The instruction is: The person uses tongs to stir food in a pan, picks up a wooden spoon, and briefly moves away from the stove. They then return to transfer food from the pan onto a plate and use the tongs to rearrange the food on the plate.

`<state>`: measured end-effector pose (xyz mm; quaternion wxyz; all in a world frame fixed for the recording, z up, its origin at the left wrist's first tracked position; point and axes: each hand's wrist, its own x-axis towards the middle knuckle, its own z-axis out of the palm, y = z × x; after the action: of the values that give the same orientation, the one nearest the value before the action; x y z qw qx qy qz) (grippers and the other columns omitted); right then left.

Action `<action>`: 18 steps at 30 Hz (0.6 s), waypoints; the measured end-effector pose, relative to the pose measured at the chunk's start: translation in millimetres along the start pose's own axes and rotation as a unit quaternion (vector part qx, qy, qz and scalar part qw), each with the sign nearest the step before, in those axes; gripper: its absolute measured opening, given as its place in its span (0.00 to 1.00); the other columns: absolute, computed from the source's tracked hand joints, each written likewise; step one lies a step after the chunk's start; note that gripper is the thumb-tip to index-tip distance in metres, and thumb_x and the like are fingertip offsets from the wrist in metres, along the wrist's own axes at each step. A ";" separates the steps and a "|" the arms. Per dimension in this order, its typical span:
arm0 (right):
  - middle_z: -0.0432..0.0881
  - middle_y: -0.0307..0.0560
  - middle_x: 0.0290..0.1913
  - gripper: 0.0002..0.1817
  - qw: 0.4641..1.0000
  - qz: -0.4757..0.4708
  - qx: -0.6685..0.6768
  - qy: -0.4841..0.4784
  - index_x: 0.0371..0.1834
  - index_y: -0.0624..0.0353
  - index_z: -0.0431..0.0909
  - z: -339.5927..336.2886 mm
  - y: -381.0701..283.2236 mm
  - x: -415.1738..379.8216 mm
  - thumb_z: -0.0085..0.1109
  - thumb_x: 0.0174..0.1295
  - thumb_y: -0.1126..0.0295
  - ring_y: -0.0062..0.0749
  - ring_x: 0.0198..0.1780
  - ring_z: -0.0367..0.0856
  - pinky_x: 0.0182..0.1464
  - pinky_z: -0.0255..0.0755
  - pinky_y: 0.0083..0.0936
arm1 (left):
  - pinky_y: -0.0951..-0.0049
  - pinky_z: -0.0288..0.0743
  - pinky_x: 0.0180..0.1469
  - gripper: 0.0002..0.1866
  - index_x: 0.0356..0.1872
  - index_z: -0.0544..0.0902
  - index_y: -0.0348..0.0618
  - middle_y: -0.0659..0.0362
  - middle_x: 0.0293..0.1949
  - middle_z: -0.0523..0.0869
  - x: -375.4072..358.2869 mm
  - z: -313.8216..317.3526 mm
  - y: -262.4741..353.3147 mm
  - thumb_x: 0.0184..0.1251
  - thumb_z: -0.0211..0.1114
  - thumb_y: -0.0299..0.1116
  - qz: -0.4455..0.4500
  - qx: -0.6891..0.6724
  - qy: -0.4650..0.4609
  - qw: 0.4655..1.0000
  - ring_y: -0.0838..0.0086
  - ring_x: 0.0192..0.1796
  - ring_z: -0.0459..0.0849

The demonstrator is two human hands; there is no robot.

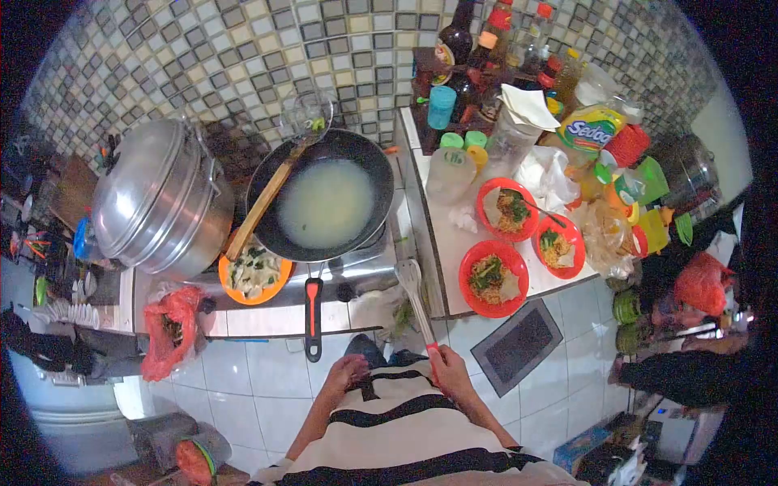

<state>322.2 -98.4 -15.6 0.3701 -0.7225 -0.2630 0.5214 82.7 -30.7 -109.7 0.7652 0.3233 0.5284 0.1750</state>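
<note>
My right hand [452, 374] grips the red handle of a slotted metal spatula [416, 296], its blade pointing up beside the stove's right edge. My left hand [347, 373] hangs near my waist, fingers loosely curled, with nothing visible in it. Ahead of the hands a dark frying pan [279, 227] holds pale, cloudy liquid; its black-and-red handle [314, 320] points toward me. Across the pan's left side lies a wooden-handled wire skimmer [271, 190], with green bits at its mesh end. An orange bowl [285, 279] of whitish pieces with dark greens stands left of the pan handle.
A large metal steamer pot [162, 202] stands left of the pan, above a red plastic bag [172, 332]. Right of the stove, three red bowls [466, 279] contain noodles and greens. Bottles [456, 40] and a yellow-green Sedaap package [596, 128] crowd behind. A dark mat [519, 347] lies on the tiled floor.
</note>
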 end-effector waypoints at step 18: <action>0.77 0.54 0.24 0.28 0.921 -0.085 -0.324 -0.198 0.31 0.65 0.74 0.7 40.6 19.6 0.42 0.60 0.46 0.43 0.29 0.77 0.34 0.68 0.34 | 0.78 0.70 0.28 0.12 0.41 0.75 0.44 0.62 0.31 0.79 120.5 -47.3 -88.2 0.56 0.62 0.32 0.195 0.027 0.181 0.964 0.79 0.30 0.77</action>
<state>327.6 -107.0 -59.5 0.0990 -0.6602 -0.5460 0.5062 78.4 -6.9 -264.4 0.5992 0.4036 0.5893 0.3615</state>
